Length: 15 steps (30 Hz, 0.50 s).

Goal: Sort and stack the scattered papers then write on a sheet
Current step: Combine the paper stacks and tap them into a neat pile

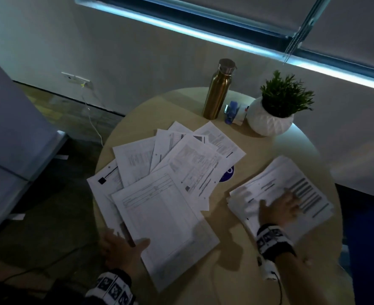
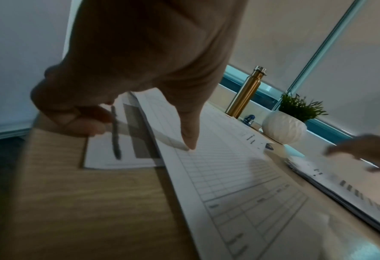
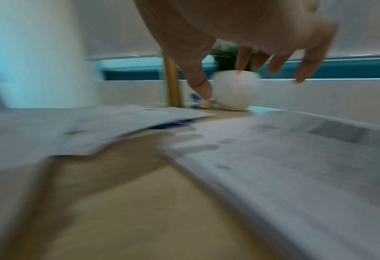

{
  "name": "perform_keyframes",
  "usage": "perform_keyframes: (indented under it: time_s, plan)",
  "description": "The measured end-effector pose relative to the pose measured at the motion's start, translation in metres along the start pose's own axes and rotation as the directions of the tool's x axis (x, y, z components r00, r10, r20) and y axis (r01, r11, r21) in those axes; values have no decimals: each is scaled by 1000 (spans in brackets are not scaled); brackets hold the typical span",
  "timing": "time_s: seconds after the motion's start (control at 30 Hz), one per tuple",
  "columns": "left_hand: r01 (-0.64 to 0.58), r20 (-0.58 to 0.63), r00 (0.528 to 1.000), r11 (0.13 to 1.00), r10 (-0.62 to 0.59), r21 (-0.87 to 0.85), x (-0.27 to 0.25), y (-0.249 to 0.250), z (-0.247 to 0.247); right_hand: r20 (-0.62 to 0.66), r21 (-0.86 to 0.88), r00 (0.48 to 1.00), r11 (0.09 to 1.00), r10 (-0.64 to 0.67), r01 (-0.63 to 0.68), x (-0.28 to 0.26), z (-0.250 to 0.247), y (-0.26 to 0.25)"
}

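Several printed sheets lie fanned as scattered papers (image 1: 181,161) over the left half of the round wooden table (image 1: 232,249). The nearest is a gridded sheet (image 1: 164,216) (image 2: 240,176). My left hand (image 1: 124,245) (image 2: 142,136) pinches its near left edge, thumb on top and fingers curled beneath. A dark pen (image 1: 127,235) (image 2: 115,137) lies on a lower sheet beside those fingers. A rough stack of papers (image 1: 302,188) (image 3: 295,167) sits on the right. My right hand (image 1: 285,208) (image 3: 251,79) is spread over it, blurred, with nothing held.
At the table's far side stand a gold bottle (image 1: 218,91), a small blue object (image 1: 232,112) and a plant in a white pot (image 1: 269,119). A blue round sticker (image 1: 227,172) peeks out between the piles. The table edge runs close to my left wrist.
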<state>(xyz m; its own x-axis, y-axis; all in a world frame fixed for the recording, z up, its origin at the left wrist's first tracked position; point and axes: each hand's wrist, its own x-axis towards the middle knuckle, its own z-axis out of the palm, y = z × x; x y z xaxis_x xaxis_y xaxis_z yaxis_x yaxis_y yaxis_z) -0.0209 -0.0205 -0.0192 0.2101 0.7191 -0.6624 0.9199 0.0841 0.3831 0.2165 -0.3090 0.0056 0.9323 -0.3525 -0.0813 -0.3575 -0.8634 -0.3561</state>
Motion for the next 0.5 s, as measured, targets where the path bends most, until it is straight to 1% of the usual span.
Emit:
perform_keyframes:
  time_s: [0.03,0.07,0.1,0.13,0.17,0.2,0.23,0.3,0.33,0.37,0.4,0.43,0.47,0.5]
  plan:
    - [-38,18,999,999,38,29,0,-1,6,70,42,986,988,-148,146,-20,7,-22]
    - [-72,19,997,996,71,59,-2,0,12,205,112,946,966,-250,231,-46,15,-42]
    - [-89,17,996,992,88,85,-5,3,16,376,186,877,952,-298,244,-66,26,-53]
    - [-99,16,995,988,98,115,-7,7,19,527,227,796,952,-298,206,-87,35,-66]
    - [-126,15,992,981,125,146,-7,9,21,618,230,737,959,-273,162,-102,44,-73]
    - [-171,19,985,971,170,168,-6,9,22,656,208,712,967,-250,148,-113,53,-77]
    - [-223,17,975,959,223,173,-5,9,22,665,192,708,971,-237,144,-121,58,-79]
    - [-315,-2,948,941,318,126,-1,7,19,653,213,708,962,-269,170,-127,63,-80]
    - [-380,-27,923,919,384,103,1,7,15,632,243,715,953,-299,184,-126,65,-79]
    - [-462,-58,882,883,467,84,1,9,12,607,275,733,946,-308,169,-124,64,-78]
    - [-553,-91,825,830,557,70,1,14,8,568,315,765,939,-304,139,-121,64,-76]
    - [-632,-117,766,774,632,42,2,22,4,540,350,798,934,-267,76,-118,62,-77]
    - [-686,-119,722,728,682,7,5,33,0,498,381,838,924,-221,17,-113,61,-77]
    - [-711,-128,700,703,703,-30,10,46,-2,449,405,878,914,-165,-36,-108,62,-77]
